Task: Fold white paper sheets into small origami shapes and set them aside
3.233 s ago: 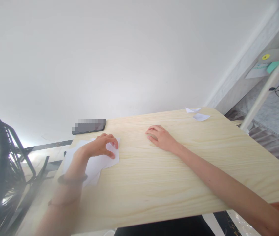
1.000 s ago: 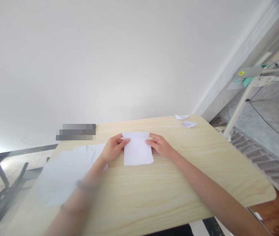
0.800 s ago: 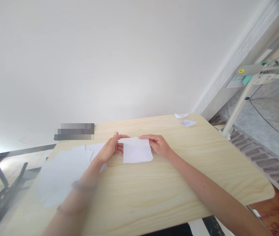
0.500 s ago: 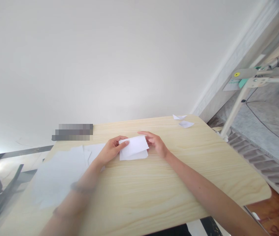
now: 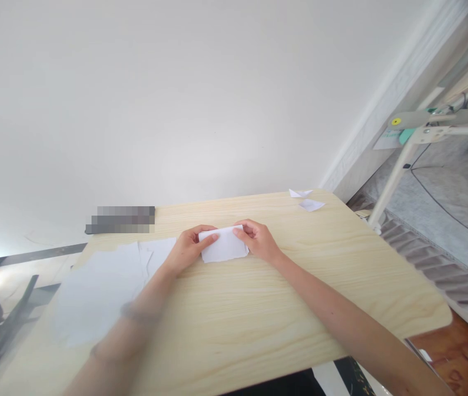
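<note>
A folded sheet of white paper [image 5: 224, 245] is held up just above the wooden table, its fold along the top and a slightly ragged edge at the bottom. My left hand [image 5: 189, 247] pinches its upper left corner, thumb on the front face and fingers behind. At the upper right corner, my right hand [image 5: 257, 240] grips it the same way. The fingertips behind the paper are hidden.
Loose white sheets [image 5: 102, 280] lie on the table's left side, partly behind my left forearm. Two small folded paper pieces [image 5: 311, 205] rest at the far right of the wooden table [image 5: 267, 319]. A pixelated dark object [image 5: 122, 220] sits at the back left, by the wall.
My right hand has closed on the paper's right corner; half a second ago its fingers were loose beside it. The two paper layers, apart before, now lie nearly flush.
</note>
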